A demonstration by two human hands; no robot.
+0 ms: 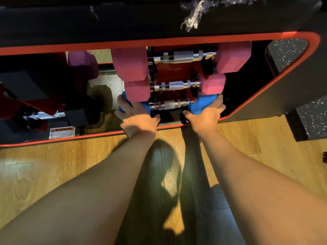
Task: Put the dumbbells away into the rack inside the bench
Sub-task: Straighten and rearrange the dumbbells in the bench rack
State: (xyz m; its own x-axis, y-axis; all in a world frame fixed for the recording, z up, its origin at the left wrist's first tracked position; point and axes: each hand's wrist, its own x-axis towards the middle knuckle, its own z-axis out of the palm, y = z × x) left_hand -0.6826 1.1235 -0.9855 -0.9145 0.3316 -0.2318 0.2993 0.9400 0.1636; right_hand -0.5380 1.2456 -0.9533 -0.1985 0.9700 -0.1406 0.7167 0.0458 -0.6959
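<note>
A blue dumbbell with a knurled chrome handle lies at the front of the red rack inside the black, red-trimmed bench. My left hand grips its left head and my right hand grips its right head. Behind it rest a small pink dumbbell and a larger pink dumbbell, stacked in rising steps. A purple dumbbell head shows further left.
A black dumbbell sits low at the left of the bench, near a warning label. Wooden floor lies in front. Speckled rubber mat lies at the right. Torn plastic wrap hangs on the bench top.
</note>
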